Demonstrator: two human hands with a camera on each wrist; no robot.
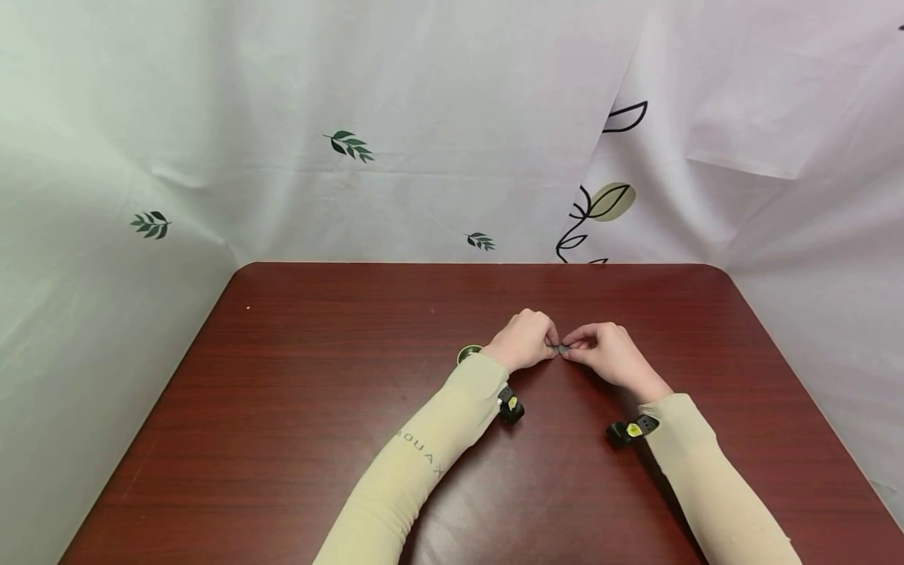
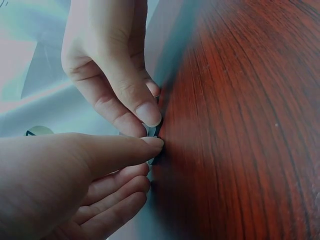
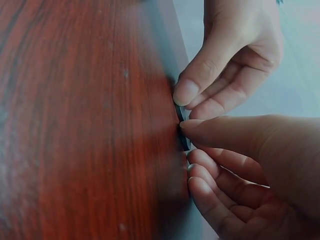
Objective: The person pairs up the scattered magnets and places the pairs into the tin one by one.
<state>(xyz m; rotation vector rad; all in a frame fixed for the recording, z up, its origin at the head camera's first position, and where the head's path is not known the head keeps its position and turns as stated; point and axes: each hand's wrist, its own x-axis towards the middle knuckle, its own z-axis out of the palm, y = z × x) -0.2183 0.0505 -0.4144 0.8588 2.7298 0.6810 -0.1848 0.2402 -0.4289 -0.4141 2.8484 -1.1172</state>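
Observation:
Near the middle right of the table, both hands meet at a small, flat, dark grey-green piece (image 1: pixel 560 349). My left hand (image 1: pixel 521 339) pinches its left end between thumb and fingers, while my right hand (image 1: pixel 611 355) pinches the right end. Seen from the left wrist, a pale, glossy bit of the piece (image 2: pixel 151 131) shows between the thumbs. In the right wrist view the dark edge of the piece (image 3: pixel 186 142) lies low against the tabletop. Fingers cover most of it, so I cannot tell whether it is one piece or two.
A small round thing with a light green rim (image 1: pixel 468 352) sits on the table beside the left wrist, partly hidden by the sleeve. The reddish-brown wooden table (image 1: pixel 318 408) has rounded far corners. White cloth (image 1: pixel 424 196) with leaf prints hangs behind and at the sides.

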